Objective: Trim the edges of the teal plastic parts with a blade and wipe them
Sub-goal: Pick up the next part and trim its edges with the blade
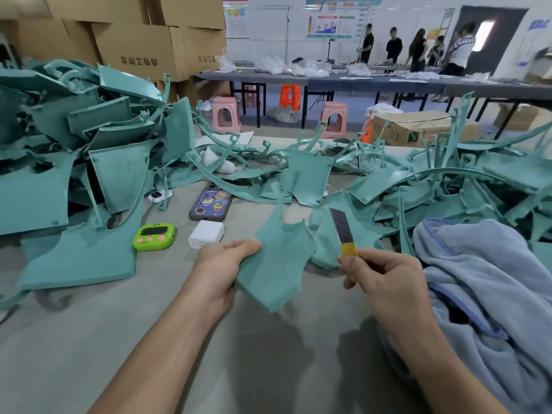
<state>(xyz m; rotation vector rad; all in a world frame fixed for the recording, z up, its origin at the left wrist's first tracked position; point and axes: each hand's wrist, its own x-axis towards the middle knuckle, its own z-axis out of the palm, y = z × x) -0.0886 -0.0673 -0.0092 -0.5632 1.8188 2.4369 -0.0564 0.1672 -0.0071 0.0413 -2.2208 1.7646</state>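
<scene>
My left hand (222, 264) grips the left edge of a flat teal plastic part (277, 258), holding it tilted above the table in front of me. To its right, my right hand (385, 282) pinches a yellow utility knife (343, 231). Its dark blade is extended and points up and away, a short gap from the part's right edge. A light blue towel (484, 282) lies bunched at my right.
Heaps of teal plastic parts are piled at the left (89, 150) and across the back right (448, 186). A phone (210, 204), a white charger (206, 233) and a green timer (153, 236) lie on the grey table (89, 339). Cardboard boxes, stools and people stand beyond.
</scene>
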